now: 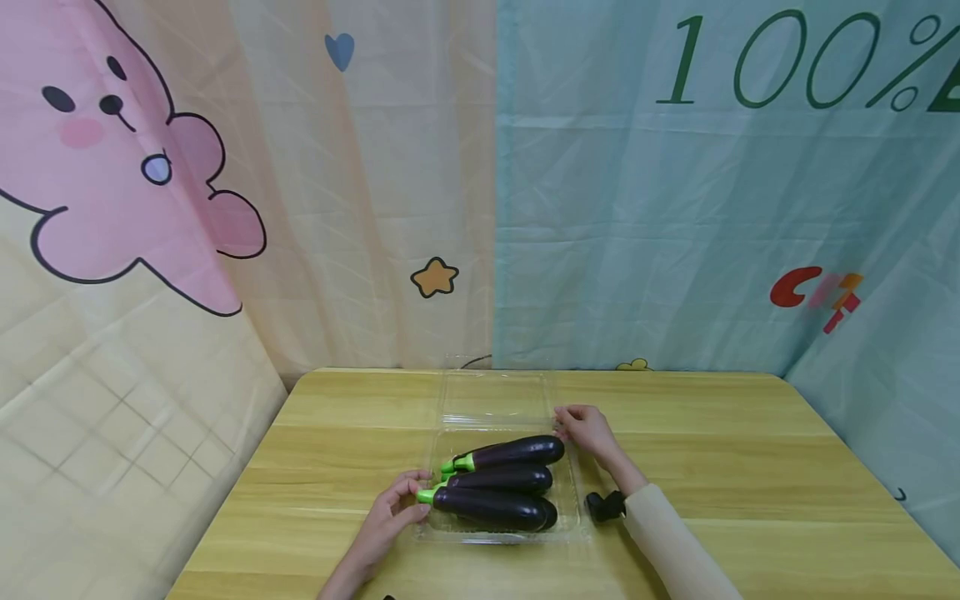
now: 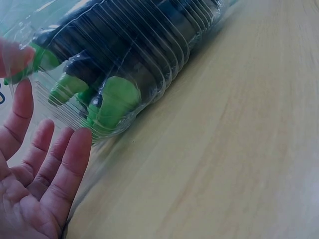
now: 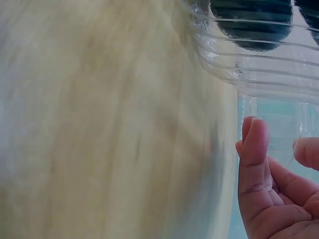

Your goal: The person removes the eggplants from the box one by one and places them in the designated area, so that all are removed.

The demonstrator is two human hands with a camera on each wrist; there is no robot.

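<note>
Inside the clear plastic clamshell tray, on the counter: eggplants crosswise, stems left. Near one has another end poking out beneath it, then middle one, then far one. Clear lid sits folded back past the tray's far edge. Curtains behind that.

Risks, my read: near stem reaches the tray's left rim, so a lowered lid could trap it. The stacked near pair could roll or sit too high for a flush fit. Thin plastic may flex, or the tray skid, if one side is pulled without the other braced.

Pose: left hand at tray's left edge, thumb and fingers apart around the near stem end, lower fingers relaxed by the ribbed wall. Right hand at tray's far right corner near the hinge, fingers curled. Right grip: can't tell if it's pinching the lid edge, contact unclear.
</note>
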